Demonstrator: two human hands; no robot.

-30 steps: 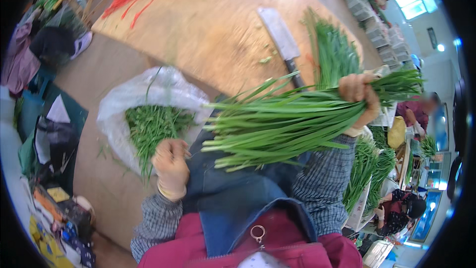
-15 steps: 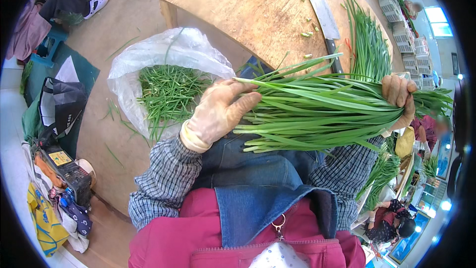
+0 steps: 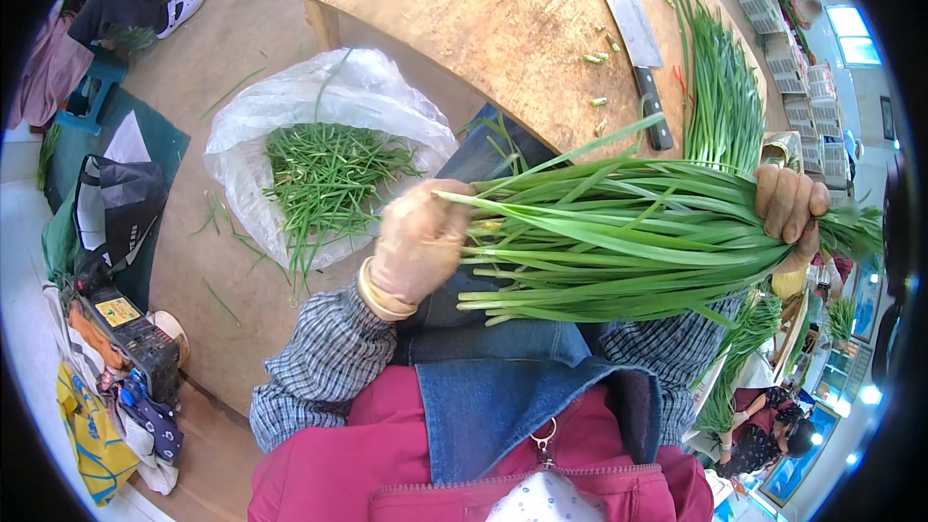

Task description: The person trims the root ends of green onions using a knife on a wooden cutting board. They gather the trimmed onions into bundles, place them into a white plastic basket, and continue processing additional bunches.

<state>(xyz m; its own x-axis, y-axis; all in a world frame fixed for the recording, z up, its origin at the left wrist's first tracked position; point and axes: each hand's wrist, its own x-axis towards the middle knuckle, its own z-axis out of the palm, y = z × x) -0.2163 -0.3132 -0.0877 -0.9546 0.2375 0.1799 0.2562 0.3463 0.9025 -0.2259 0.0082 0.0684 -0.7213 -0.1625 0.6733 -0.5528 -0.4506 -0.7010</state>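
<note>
A thick bunch of garlic chives [image 3: 619,242] lies sideways over my lap, pale stalk ends to the left and green leaves to the right. My right hand [image 3: 793,211], in a thin glove, is wrapped round the leafy end. At the stalk ends is my gloved left hand [image 3: 418,240], its fingers curled in and closed on some stalks; the fingertips are partly hidden. One pale stalk crosses above its knuckles. Beyond the bunch, a cleaver [image 3: 626,24] with a black handle lies on the wooden table [image 3: 464,19]. To its right rests a second bunch of garlic chives [image 3: 720,87].
An open clear plastic bag [image 3: 372,72] with loose green trimmings [image 3: 324,174] stands on the floor at left. Farther left are a blue stool [image 3: 92,92], a dark bag [image 3: 116,203] and a yellow bag [image 3: 92,435]. White crates [image 3: 764,14] and a co-worker [image 3: 773,425] show at right.
My left hand has curled its fingers and turned in toward the stalk ends. The bunch has tipped slightly, its stalk ends lower. My right hand keeps its hold, shifted a little right and down.
</note>
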